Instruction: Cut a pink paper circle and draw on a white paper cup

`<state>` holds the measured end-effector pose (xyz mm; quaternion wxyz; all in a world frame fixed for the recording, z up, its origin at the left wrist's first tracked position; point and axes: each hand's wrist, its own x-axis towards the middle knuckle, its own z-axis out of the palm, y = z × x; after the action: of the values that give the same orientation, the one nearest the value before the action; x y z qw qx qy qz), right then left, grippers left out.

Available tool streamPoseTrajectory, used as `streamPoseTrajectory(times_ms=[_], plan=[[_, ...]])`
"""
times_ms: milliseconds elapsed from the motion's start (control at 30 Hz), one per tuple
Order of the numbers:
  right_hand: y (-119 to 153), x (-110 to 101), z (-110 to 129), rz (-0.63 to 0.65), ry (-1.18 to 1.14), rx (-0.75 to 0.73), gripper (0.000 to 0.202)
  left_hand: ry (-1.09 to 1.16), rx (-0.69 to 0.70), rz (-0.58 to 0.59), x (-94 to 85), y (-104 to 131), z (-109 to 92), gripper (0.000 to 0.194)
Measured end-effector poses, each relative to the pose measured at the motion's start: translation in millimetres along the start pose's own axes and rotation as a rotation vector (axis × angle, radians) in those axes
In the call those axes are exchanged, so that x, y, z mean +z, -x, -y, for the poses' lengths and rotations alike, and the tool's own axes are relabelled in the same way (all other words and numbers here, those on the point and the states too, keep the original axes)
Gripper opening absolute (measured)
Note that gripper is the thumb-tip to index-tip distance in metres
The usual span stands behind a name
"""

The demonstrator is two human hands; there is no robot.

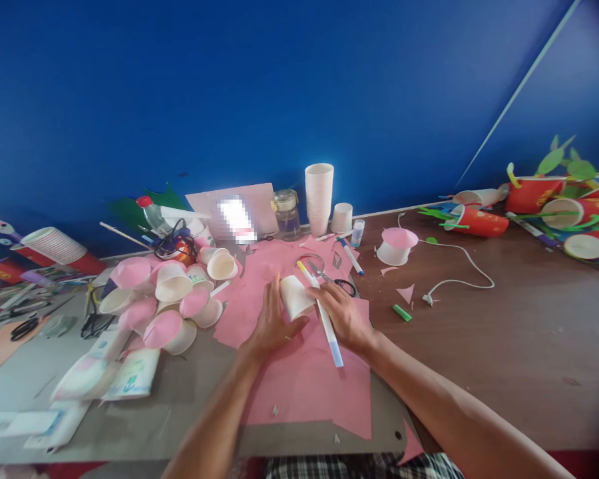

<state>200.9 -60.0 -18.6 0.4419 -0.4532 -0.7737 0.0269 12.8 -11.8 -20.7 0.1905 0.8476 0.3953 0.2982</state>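
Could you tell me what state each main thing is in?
White cup, tilted, held in the left hand.
Marker, held in the right hand.
Tall cup stack, upright, nested.
Glass jar, upright, lid on.
Scissors, lying on pink paper.
Cable end, lying loose on the table.
Cup pile at left, jumbled.
Red cups, mostly tipped over.

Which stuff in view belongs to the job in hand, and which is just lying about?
Likely in use:
white paper cup, at left hand
white marker, in right hand
pink paper, beneath

Probably just lying about:
white cable
lidded jar
red-capped bottle
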Motion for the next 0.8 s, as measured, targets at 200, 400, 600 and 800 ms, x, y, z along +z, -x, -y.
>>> streamPoseTrajectory(times_ms=[200, 400, 600, 800], plan=[[-7, -6, 9, 0.040, 0.164, -0.151, 0.035, 0.038, -0.039, -0.004, -3.2, -3, -7, 0.088], [-4, 1, 10, 0.034, 0.003, -0.111, 0.031, -0.027, 0.062, -0.074, 4.6, -3, 2, 0.069], [-4, -4, 6, -0.123, -0.633, 0.428, 0.030, -0.143, 0.127, -0.120, 6.2, -3, 4, 0.074], [-11, -5, 7, -0.203, -0.994, 0.596, 0.035, -0.196, 0.176, -0.156, 8.0, -3, 4, 0.080]])
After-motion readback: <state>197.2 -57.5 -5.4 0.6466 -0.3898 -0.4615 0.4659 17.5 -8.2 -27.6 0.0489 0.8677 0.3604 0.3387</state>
